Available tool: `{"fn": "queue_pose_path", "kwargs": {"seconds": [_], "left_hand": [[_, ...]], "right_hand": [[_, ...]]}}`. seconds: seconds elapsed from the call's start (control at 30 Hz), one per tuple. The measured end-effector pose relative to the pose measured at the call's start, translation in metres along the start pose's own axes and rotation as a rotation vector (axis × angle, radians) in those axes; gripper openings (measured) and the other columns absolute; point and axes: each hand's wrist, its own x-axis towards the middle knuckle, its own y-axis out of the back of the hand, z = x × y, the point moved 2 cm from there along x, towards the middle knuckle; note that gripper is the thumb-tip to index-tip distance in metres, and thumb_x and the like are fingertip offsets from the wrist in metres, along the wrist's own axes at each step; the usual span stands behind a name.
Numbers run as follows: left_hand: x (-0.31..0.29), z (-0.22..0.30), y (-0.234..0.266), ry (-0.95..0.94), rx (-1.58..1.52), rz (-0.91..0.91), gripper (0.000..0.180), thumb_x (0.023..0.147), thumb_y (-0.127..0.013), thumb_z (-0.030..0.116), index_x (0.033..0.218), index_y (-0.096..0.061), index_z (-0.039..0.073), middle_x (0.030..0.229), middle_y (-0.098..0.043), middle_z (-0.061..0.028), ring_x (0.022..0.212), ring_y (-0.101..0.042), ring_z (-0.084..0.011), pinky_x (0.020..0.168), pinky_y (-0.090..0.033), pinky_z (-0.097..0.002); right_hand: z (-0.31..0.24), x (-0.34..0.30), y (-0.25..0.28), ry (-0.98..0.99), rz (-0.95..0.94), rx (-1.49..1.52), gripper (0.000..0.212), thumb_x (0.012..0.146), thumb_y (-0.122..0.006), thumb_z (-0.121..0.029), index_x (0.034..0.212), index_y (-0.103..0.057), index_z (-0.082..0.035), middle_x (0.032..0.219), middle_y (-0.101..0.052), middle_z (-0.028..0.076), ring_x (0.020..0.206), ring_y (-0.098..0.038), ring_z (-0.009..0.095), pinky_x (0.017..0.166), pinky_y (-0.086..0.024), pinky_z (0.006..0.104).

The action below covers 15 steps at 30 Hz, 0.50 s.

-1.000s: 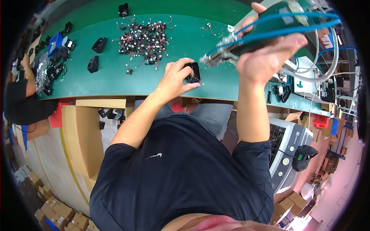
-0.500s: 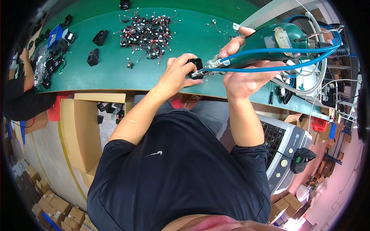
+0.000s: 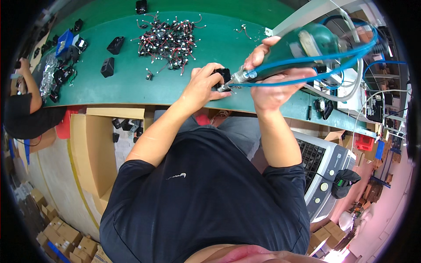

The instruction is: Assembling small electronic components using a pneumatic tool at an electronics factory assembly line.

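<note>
At the near edge of the green bench, my left hand grips a small black plastic housing, partly hidden behind the fingers. My right hand is wrapped round a thick green power screwdriver, tilted with its body up to the right. Its metal nose reaches down to the housing beside my left fingertips; whether the tip touches is hidden. A blue hose loops along the tool, which is blurred by motion.
A heap of small wired parts lies beyond my left hand. Two black housings stand left of it. At far left, another person's arm is near bagged parts. An open carton sits below the bench edge, a grey-white machine at right.
The screwdriver and my right hand have shifted slightly left, and the hose swings with them. My left hand keeps its hold on the housing. The other person's arm has moved a little.
</note>
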Motion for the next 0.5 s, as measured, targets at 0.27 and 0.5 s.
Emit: {"fn": "queue_pose_path", "kwargs": {"seconds": [0.27,0.5], "left_hand": [[-0.002,-0.004,-0.001,0.002,-0.040,0.032,0.042,0.071,-0.092,0.028,0.099,-0.066,0.010,0.131,-0.060,-0.0074,0.117,-0.058,-0.0274,0.100,-0.039,-0.0396],[-0.001,0.001,0.001,0.080,-0.093,0.051,0.080,0.062,-0.097,0.029,0.126,-0.054,0.008,0.128,-0.065,-0.0089,0.120,-0.062,-0.0285,0.099,-0.039,-0.0409]], "right_hand": [[-0.065,0.044,-0.011,0.269,-0.206,0.184,0.127,0.077,-0.020,-0.102,0.130,-0.053,0.008,0.074,-0.060,0.010,0.060,-0.058,0.020,0.055,-0.050,0.0326],[-0.009,0.014,-0.016,0.102,0.035,-0.111,0.115,0.086,-0.023,-0.095,0.119,-0.057,0.009,0.069,-0.062,0.007,0.057,-0.058,0.014,0.050,-0.044,0.0257]]}}
